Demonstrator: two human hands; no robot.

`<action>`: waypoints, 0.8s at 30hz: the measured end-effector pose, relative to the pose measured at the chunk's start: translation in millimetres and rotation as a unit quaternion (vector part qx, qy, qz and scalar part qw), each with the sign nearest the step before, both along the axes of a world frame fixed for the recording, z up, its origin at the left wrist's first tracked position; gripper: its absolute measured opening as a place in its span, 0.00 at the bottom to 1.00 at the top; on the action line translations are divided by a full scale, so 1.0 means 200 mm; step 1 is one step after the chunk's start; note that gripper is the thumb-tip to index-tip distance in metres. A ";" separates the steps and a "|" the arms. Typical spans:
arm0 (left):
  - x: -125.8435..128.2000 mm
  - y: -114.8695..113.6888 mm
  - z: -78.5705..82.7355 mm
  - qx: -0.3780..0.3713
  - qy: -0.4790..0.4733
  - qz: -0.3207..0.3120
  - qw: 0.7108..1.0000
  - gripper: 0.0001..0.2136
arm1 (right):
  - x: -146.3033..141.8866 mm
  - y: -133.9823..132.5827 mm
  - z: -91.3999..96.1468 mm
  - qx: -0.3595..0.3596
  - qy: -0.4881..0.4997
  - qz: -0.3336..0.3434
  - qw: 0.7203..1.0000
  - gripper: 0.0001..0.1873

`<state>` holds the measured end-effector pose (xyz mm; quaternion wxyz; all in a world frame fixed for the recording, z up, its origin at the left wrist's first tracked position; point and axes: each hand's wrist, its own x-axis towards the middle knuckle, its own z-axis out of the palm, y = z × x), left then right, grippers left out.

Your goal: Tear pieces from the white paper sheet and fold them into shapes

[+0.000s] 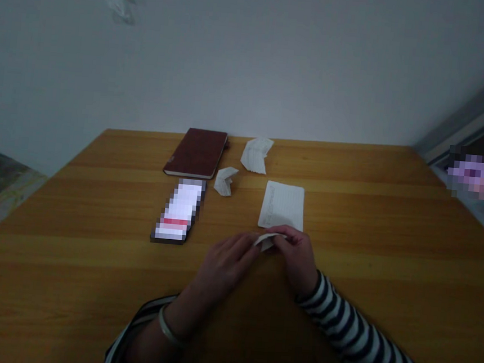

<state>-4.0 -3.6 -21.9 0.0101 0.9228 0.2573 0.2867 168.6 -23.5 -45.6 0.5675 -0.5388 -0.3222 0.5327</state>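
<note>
Between my two hands is a small folded piece of white paper point(266, 242). My left hand point(228, 262) pinches its left end, and my right hand point(297, 254) grips the right end with thumb and fingers. The fingers cover much of the paper, so its full shape is hidden. Just beyond my right hand lies a flat lined sheet of paper point(284, 203) with handwriting along its left side. Farther off rest two folded papers, a smaller one point(224, 181) and a larger one point(255, 154), both creased into angular shapes.
A phone point(179, 210) with a lit, blurred screen lies left of my hands. Behind it is a brown-covered notebook point(197, 152). The wooden table point(370, 215) meets a pale wall point(299, 56) at its far edge. A blurred pinkish shape point(482, 177) shows at far right.
</note>
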 end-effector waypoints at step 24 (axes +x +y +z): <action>0.04 0.01 0.00 -0.364 -0.269 0.097 0.886 0.08 | 0.05 -0.03 0.00 0.227 -0.111 0.059 0.966 0.11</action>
